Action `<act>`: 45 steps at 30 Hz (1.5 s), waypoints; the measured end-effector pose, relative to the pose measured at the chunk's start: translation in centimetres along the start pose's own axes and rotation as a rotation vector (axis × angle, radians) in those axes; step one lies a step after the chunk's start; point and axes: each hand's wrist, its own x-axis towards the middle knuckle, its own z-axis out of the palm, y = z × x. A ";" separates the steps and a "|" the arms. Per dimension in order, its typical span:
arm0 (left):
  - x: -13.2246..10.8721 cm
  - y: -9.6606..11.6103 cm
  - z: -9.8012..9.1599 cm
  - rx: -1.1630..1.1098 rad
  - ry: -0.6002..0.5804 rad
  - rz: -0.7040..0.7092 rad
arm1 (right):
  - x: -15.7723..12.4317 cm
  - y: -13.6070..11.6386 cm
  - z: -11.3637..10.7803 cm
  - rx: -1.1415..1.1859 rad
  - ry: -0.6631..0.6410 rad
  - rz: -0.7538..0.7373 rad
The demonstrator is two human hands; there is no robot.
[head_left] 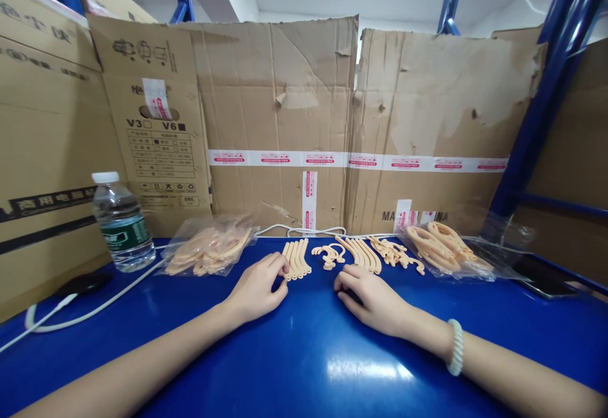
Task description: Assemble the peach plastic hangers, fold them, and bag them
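My left hand [259, 286] rests on the blue table with fingers loosely bent and a gap at the thumb. Its fingertips are at the left edge of a row of slim, curved beige pieces [297, 258], and I see nothing held in it. My right hand [373, 297] lies loosely curled on the table, thumb apart, just in front of a second row of curved beige pieces [361, 254]. Between the rows sit a few small hooked beige pieces [329, 254]. More branching beige pieces [392, 252] lie in a heap to the right. My right wrist wears a pale bracelet.
Clear plastic bags of beige parts lie at left [209, 250] and right [441, 247]. A water bottle [124, 231], a black device [84, 283] and a white cable [107, 307] are on the left. A phone [544, 280] lies right. Cardboard panels [285, 114] stand behind.
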 end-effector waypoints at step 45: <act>0.5 -0.8 0.4 -0.005 0.075 -0.103 | 2.1 4.4 -1.0 -0.015 0.352 0.156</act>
